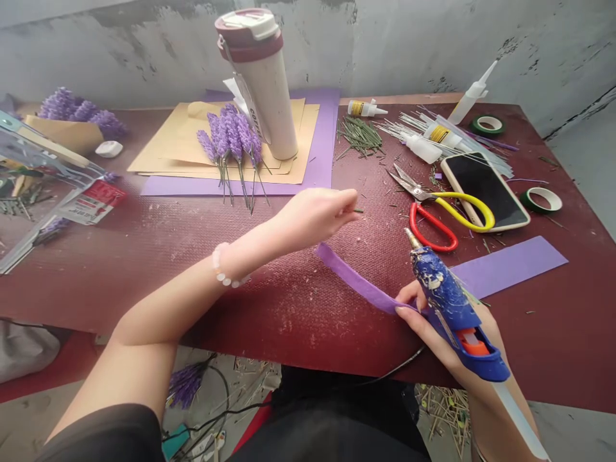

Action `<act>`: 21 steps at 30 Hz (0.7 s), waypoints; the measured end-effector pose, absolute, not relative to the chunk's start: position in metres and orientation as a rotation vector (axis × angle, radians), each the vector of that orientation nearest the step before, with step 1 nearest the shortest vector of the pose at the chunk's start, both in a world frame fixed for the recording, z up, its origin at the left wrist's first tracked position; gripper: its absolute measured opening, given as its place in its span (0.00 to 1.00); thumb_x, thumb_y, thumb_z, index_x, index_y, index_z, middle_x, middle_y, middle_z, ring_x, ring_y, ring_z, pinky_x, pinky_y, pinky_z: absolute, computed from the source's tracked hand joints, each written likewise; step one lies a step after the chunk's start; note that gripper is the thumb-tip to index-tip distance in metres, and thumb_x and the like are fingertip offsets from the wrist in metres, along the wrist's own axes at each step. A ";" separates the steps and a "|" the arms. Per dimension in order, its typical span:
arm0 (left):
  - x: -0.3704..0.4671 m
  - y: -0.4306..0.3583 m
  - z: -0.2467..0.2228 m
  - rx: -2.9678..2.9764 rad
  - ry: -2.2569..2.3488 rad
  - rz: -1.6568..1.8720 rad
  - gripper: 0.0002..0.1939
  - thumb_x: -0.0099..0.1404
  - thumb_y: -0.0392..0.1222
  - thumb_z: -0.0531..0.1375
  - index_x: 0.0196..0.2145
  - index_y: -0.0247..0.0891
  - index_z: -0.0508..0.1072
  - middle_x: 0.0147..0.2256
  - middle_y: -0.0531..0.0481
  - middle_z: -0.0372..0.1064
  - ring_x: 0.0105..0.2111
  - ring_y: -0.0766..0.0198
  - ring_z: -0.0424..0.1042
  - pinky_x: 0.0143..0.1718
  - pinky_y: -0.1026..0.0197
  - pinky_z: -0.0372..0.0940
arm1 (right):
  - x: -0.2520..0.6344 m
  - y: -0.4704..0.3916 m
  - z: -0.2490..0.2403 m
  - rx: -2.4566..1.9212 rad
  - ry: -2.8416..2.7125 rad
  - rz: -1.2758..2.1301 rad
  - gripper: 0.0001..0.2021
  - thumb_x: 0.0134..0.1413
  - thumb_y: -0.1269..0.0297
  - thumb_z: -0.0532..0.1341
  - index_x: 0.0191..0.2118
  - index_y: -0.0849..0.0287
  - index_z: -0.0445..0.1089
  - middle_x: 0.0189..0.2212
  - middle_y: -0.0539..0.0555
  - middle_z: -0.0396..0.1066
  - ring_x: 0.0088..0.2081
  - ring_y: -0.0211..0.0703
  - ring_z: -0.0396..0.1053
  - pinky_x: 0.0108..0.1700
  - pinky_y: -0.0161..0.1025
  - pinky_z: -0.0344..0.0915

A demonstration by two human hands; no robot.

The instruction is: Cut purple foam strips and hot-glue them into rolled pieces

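Note:
My left hand point(332, 210) is closed in a pinch above the middle of the table, and the tip of a thin green stem point(359, 211) pokes out from its fingers. My right hand point(440, 337) pinches a folded purple strip point(356, 280) between thumb and finger; the strip's free end curves up to just below my left hand. A blue glue gun point(445, 298) lies over the same right hand, nozzle pointing away from me, a clear glue stick point(520, 420) out of its back. The fingers round its handle are hidden.
Scissors point(423, 192) with red and yellow handles lie beside a phone point(486, 189). A flat purple strip point(514, 266) is at right. Green stem pieces point(360, 136), glue bottles point(469, 99) and green tape point(541, 200) sit behind. Lavender stems point(233, 141) lie before a tumbler point(269, 96).

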State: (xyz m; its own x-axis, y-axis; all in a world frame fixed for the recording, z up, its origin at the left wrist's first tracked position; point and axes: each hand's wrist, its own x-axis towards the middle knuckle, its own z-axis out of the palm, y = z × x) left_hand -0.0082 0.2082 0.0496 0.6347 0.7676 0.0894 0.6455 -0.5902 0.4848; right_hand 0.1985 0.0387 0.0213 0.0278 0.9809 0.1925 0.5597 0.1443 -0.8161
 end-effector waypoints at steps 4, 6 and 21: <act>-0.027 0.230 0.044 2.632 1.413 0.216 0.10 0.67 0.40 0.58 0.28 0.38 0.72 0.25 0.48 0.67 0.27 0.60 0.65 0.31 0.57 0.53 | 0.200 0.039 0.023 -1.503 -1.615 0.689 0.08 0.59 0.65 0.65 0.30 0.51 0.66 0.30 0.47 0.74 0.28 0.42 0.70 0.38 0.39 0.69; -0.035 0.235 0.043 2.693 1.365 0.206 0.13 0.69 0.39 0.55 0.29 0.38 0.74 0.27 0.46 0.69 0.28 0.60 0.66 0.31 0.57 0.54 | 0.202 0.039 0.024 -1.504 -1.647 0.715 0.07 0.59 0.65 0.65 0.31 0.51 0.67 0.30 0.47 0.74 0.28 0.41 0.70 0.36 0.38 0.70; -0.005 0.199 0.048 2.224 1.154 0.425 0.28 0.70 0.43 0.56 0.15 0.41 0.47 0.17 0.59 0.42 0.21 0.69 0.44 0.28 0.58 0.49 | 0.203 0.036 0.019 -1.484 -1.751 0.704 0.05 0.60 0.63 0.64 0.32 0.53 0.69 0.28 0.49 0.74 0.24 0.41 0.67 0.32 0.39 0.69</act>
State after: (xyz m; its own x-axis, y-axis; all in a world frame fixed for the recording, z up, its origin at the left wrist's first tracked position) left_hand -0.0048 0.1989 0.0476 0.5725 0.8198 0.0108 0.6308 -0.4488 0.6330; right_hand 0.2030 0.0364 0.0189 -0.0741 0.9814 0.1772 0.5856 0.1867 -0.7888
